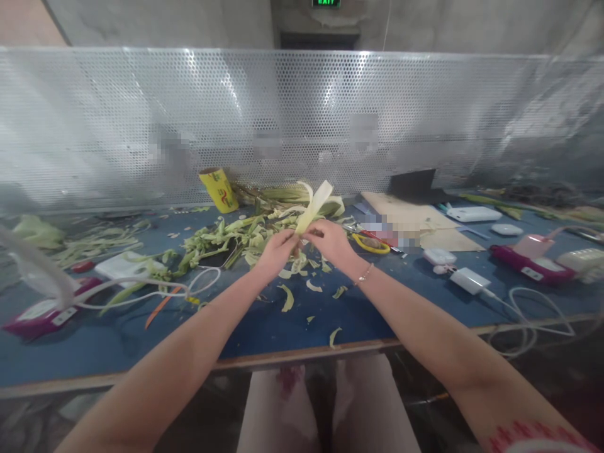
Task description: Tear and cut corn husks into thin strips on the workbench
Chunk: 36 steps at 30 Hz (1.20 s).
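My left hand [278, 250] and my right hand [330, 242] meet over the middle of the blue table, fingers closed around the lower end of a pale yellow-green leaf stalk [314, 206]. The stalk points up and slightly right. Behind and left of my hands spreads a pile of green leaf and stem pieces [212, 242]. Small curved scraps, one of them a pale scrap [286, 298], lie on the table in front of my hands. The fingertips partly hide the stalk's base.
A yellow roll [219, 190] stands behind the pile. Yellow-handled scissors [371, 243] and cardboard [410, 211] lie right. White chargers [469, 280], cables and purple-and-white devices [533, 264] sit on both sides. A perforated metal panel [302, 113] rises behind the table.
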{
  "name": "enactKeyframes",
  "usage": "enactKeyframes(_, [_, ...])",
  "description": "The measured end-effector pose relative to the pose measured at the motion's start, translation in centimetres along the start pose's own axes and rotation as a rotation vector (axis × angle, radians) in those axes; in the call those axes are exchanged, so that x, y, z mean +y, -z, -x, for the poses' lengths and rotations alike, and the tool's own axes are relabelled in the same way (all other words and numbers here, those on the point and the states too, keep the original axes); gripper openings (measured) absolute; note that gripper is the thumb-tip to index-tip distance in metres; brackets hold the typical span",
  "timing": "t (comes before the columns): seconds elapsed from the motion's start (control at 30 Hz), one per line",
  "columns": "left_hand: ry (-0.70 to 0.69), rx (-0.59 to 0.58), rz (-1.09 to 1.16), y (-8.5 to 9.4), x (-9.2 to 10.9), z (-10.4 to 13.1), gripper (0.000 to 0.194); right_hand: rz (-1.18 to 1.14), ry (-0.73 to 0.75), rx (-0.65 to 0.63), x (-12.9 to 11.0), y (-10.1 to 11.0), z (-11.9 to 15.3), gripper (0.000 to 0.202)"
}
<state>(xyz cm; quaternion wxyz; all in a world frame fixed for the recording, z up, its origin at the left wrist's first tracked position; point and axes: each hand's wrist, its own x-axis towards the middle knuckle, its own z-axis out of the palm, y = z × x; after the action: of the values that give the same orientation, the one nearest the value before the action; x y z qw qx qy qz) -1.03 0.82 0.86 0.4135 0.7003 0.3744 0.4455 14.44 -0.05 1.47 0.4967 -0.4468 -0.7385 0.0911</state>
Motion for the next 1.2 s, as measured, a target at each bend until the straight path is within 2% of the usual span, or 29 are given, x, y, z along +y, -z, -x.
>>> enactKeyframes(0.13, [-0.014,0.031,-0.102,0.0,-0.5,-0.3,0.030,0.032,0.044,-0.049,0.2,0.1,-0.2,0.009])
enactKeyframes(0.23, [-0.015,0.035,-0.142,-0.1,-0.8,-0.4,0.025,0.072,0.105,-0.084,0.2,0.1,-0.2,0.010])
enactKeyframes(0.37, [-0.110,0.065,-0.219,0.2,-1.0,-0.4,0.022,0.110,0.134,-0.134,0.3,-0.1,0.0,0.017])
enactKeyframes(0.5, [-0.216,0.022,-0.478,0.8,-0.7,-0.1,0.012,0.109,0.203,-0.136,0.5,-0.4,0.3,0.018])
enactKeyframes(0.67, [-0.220,-0.029,-0.681,1.5,-0.2,0.1,0.010,0.128,0.225,-0.102,1.1,-1.4,0.6,0.016])
enactKeyframes(0.87, [-0.226,-0.089,-0.764,2.3,0.4,0.1,0.014,0.133,0.251,-0.091,1.3,-2.2,0.7,0.016])
enactKeyframes(1.0, [-0.261,-0.098,-0.768,2.6,0.0,-0.1,0.013,0.127,0.268,-0.093,1.2,-2.2,0.6,0.016])
enactKeyframes(1.2, [-0.262,-0.013,-0.708,2.0,-0.5,-0.5,0.013,0.070,0.260,-0.024,1.6,-2.0,0.3,0.016])
